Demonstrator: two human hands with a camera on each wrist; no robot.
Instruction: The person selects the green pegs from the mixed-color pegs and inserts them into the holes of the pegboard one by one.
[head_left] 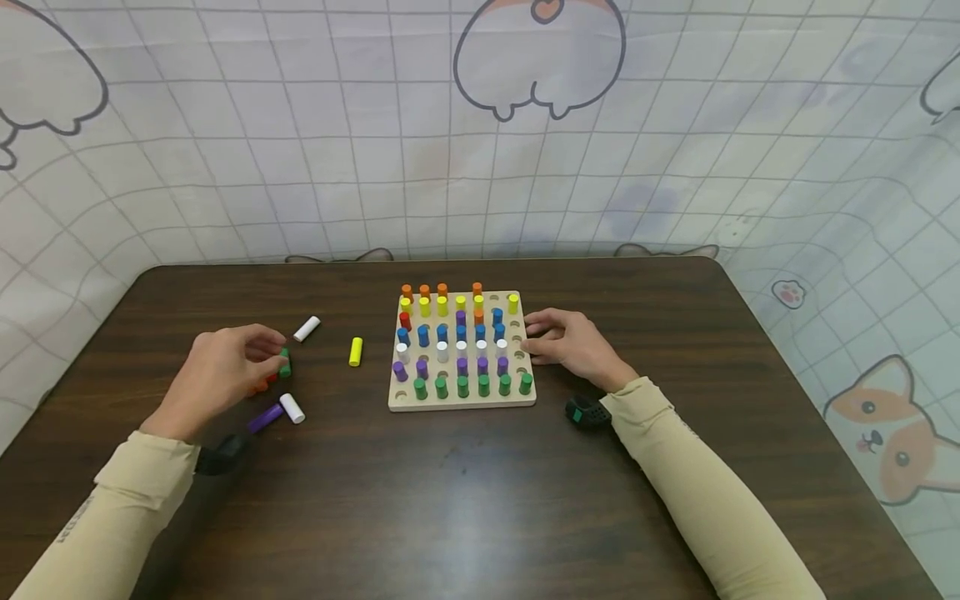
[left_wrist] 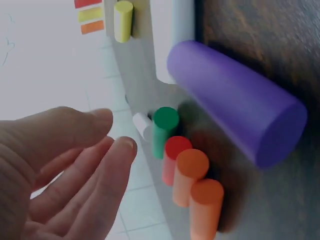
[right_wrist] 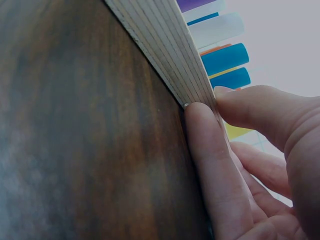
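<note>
My left hand (head_left: 217,375) hovers over loose pegs at the table's left, thumb and fingertips apart with nothing between them. In the left wrist view, a green peg (left_wrist: 165,131) stands just beyond the fingertips, in line with a red peg (left_wrist: 172,167) and two orange pegs (left_wrist: 190,182). A purple peg (head_left: 266,418) lies against a white peg (head_left: 292,408) closer to me. At the right side of the wooden pegboard (head_left: 465,404), my right hand (head_left: 566,342) holds its edge, thumb on top and a finger along the side. Coloured pegs fill many of its holes in rows.
Between the left hand and the board lie a yellow peg (head_left: 356,352) and another white peg (head_left: 307,328). The dark wooden table (head_left: 465,500) reaches back to a patterned cloth (head_left: 420,142). Black wrist devices sit by both cuffs.
</note>
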